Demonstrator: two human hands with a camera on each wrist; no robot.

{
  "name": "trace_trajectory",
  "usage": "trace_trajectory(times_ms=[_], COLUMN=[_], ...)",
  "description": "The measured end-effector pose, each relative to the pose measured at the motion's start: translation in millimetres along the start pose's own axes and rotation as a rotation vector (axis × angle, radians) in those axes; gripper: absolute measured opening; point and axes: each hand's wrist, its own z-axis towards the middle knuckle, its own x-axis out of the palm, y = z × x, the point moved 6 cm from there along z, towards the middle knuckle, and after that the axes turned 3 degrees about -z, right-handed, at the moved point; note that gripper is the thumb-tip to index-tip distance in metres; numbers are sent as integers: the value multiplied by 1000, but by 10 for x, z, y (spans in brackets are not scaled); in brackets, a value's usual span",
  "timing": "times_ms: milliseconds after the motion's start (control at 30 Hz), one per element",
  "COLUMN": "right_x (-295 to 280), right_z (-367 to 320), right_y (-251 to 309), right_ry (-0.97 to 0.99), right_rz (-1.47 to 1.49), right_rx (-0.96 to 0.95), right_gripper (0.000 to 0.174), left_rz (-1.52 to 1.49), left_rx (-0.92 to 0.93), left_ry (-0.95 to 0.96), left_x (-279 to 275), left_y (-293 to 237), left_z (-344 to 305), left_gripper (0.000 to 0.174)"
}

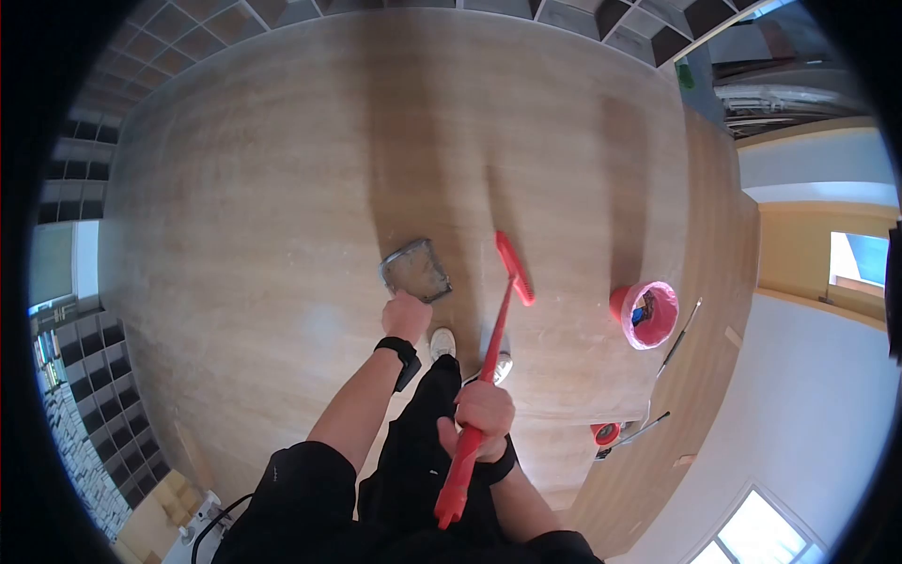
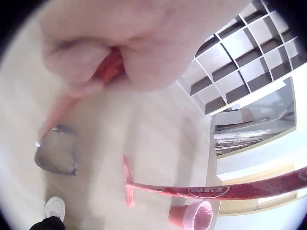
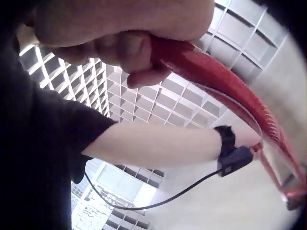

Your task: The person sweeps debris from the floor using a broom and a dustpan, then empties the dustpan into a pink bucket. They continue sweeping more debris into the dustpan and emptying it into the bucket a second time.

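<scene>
In the head view my left hand [image 1: 407, 317] is curled at the near edge of a grey-rimmed dustpan [image 1: 417, 270] over the floor. The left wrist view shows this hand [image 2: 120, 43] gripping the dustpan's red handle [image 2: 62, 111], with the pan [image 2: 57, 151] below. My right hand [image 1: 485, 409] grips a red broom handle [image 1: 493, 346]; the broom's red head [image 1: 514, 268] is right of the pan, apart from it. Seen by the right wrist camera, the fingers [image 3: 132, 50] wrap round the broom handle [image 3: 216, 76]. The dustpan's handle is hidden in the head view.
A red bucket with a pink liner [image 1: 650, 315] stands at the right, near a thin pole [image 1: 680, 338]. Another red container [image 1: 606, 433] lies farther back beside a pole. White shoes [image 1: 443, 344] are just behind the dustpan. Cubby shelves [image 1: 564, 17] line the floor's far and left edges.
</scene>
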Motion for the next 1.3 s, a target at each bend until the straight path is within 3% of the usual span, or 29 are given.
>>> trace_trajectory(times_ms=[333, 433, 500, 833, 867, 967, 1033, 1167, 1233, 1300], right_x=[373, 437, 498, 412, 307, -13, -175, -441, -520, -593], right_z=[-85, -134, -195, -190, -187, -41, 43, 288, 374, 487], right_y=[343, 433, 466, 617, 607, 692, 763, 811, 736, 624], right_ry=[197, 236, 363, 559, 642, 618, 612, 540, 553, 457], right_rz=[245, 341, 351, 427, 371, 355, 350, 309, 279, 227], right_rx=[62, 57, 75, -49, -49, -43, -37, -33, -61, -69], right_gripper=[23, 25, 26, 27, 24, 25, 26, 22, 18, 16], left_rz=[26, 70, 28, -92, -101, -62, -66, 10, -41, -302], left_rx=[-47, 20, -27, -74, -70, -53, -122, 0, 21, -8], left_ry=[39, 75, 10, 17, -5, -58, 26, 38, 64, -50], left_x=[-170, -230, -203, -436, -453, -395, -413, -302, -290, -343], left_y=[-154, -170, -84, 31, 96, 427, 633, 1165, 1488, 1782], left_z=[-32, -10, 68, -26, -34, 110, 97, 190, 84, -203], left_gripper=[38, 35, 34, 34, 34, 35, 31, 27, 27, 27])
